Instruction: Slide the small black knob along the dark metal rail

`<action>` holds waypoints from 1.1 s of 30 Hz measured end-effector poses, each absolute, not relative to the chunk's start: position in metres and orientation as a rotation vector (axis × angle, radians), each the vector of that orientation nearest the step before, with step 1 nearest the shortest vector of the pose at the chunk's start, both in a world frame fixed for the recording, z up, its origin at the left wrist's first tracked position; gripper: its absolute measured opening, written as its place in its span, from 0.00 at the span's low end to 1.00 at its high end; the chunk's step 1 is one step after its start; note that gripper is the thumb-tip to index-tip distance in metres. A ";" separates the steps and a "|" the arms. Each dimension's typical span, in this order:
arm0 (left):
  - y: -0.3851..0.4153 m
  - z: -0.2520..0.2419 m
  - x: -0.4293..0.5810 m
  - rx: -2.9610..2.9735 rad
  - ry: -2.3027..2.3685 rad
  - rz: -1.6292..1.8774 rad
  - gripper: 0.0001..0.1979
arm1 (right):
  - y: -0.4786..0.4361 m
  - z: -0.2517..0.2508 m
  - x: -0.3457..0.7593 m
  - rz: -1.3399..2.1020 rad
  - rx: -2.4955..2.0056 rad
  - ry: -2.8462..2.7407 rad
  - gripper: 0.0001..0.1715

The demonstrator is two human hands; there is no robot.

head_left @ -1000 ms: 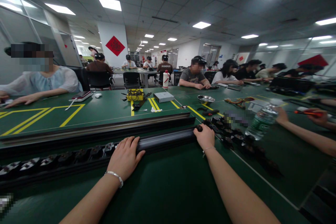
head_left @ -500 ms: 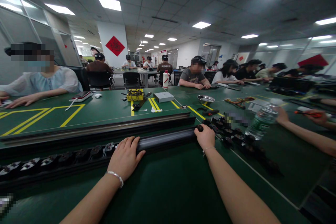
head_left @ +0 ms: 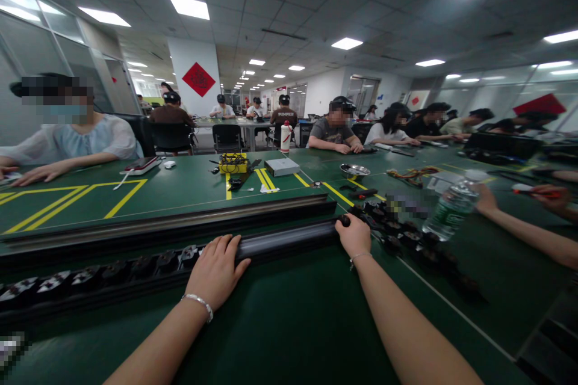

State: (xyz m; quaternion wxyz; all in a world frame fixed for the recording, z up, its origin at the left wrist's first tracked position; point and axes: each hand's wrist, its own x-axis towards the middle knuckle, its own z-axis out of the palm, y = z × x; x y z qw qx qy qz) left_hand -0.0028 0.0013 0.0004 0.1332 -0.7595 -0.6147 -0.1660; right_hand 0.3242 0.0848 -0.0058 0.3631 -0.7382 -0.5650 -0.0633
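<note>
A long black rail (head_left: 289,237) lies across the green table in front of me. Its left stretch is an open channel holding a row of several black modules (head_left: 115,272) with shiny metal parts. My left hand (head_left: 215,271) grips the rail near its middle, fingers over the top and thumb spread along the near side. At the right end, my right hand (head_left: 354,234) has its fingers curled round a small round black piece (head_left: 345,221). More black modules (head_left: 413,237) lie in a slanting row just right of that hand.
Behind the rail lies a second long rail (head_left: 180,218). Farther back are a yellow box with cables (head_left: 233,162), a grey box (head_left: 282,166) and a metal bowl (head_left: 354,171). A water bottle (head_left: 451,207) stands on the right, beside a co-worker's arm (head_left: 519,222). Other people sit around.
My hands and the rail stay practically where they were. On the far right, a co-worker's hand with an orange-and-black tool has shifted slightly.
</note>
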 end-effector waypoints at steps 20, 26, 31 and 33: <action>0.000 0.001 -0.002 -2.201 -1.777 -0.464 0.27 | 0.092 -0.016 0.332 -0.140 -1.872 -1.449 0.19; 0.000 0.002 -0.002 -2.198 -1.758 -0.447 0.27 | 0.092 -0.015 0.334 -0.111 -1.876 -1.455 0.19; 0.000 0.002 -0.002 -2.194 -1.758 -0.432 0.27 | 0.091 -0.013 0.335 -0.101 -1.880 -1.457 0.19; 0.000 0.001 -0.002 -2.192 -1.756 -0.440 0.27 | 0.091 -0.013 0.335 -0.101 -1.881 -1.456 0.18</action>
